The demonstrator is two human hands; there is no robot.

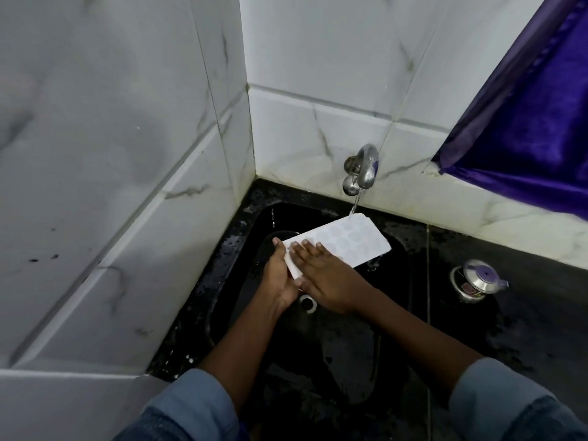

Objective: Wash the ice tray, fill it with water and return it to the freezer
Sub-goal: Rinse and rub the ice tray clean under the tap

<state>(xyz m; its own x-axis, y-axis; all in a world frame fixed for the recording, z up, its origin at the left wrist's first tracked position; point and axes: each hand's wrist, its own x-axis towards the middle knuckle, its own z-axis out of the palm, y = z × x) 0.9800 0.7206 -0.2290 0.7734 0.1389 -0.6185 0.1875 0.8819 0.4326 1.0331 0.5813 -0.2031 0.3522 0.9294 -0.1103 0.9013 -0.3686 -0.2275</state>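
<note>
Currently ice tray (343,243) sits over the sink (394,275), long axis running away from me to the tap (366,170); left hand (280,275) grips its near end, right hand (327,281) rests flat on top, fingers straight.

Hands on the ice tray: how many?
2. Left hand grips the ice tray at its near-left edge; right hand lies flat across its near end.
</note>
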